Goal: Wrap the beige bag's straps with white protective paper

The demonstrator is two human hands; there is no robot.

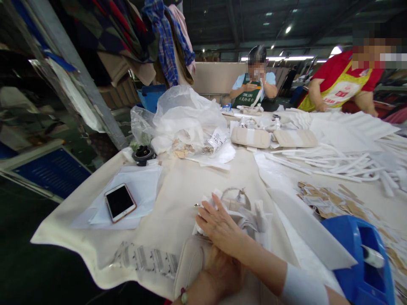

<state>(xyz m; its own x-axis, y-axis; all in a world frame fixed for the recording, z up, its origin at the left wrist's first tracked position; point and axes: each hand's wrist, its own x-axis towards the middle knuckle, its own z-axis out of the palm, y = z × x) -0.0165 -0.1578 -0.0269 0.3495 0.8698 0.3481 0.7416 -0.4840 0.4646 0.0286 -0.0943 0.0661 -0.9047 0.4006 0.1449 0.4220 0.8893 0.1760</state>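
A beige bag lies on the table in front of me, with white wrapping material bunched about its far side. Beyond my fingers a curved handle with a metal fitting stands up from it. My right hand presses on the bag's wrapped part, fingers stretched out and spread. Below it, my left hand rests against the bag's near part, crossing under the right forearm. Its fingers are hidden, so I cannot make out whether it grips anything.
On the left, a phone lies on white sheets, near a black tape roll. A clear plastic bag, wrapped beige bags, white strips and a blue holder surround the work area. Two co-workers are across the table.
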